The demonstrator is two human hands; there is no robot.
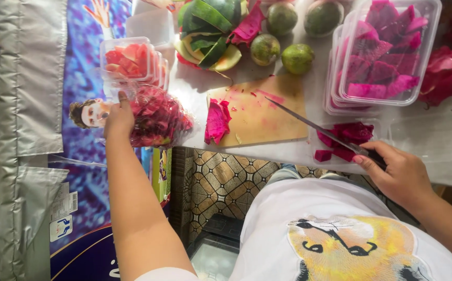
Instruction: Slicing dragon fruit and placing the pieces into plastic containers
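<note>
My left hand (118,118) reaches out to the left and rests on a clear plastic bag (158,118) packed with red dragon fruit peels at the counter's left edge. My right hand (398,174) grips the dark handle of a long knife (314,125); its blade points up-left over the wooden cutting board (267,117). A pink dragon fruit peel (217,121) lies on the board's left end. Under the blade, a shallow clear tray (322,140) holds magenta fruit chunks (346,139).
Stacked clear tubs (428,47) of cut dragon fruit stand at the right, whole dragon fruits (447,73) beside them. Green round fruits (297,58) and watermelon rinds (207,31) lie behind the board. Lidded boxes of watermelon (128,58) sit at the left. A tiled floor is below.
</note>
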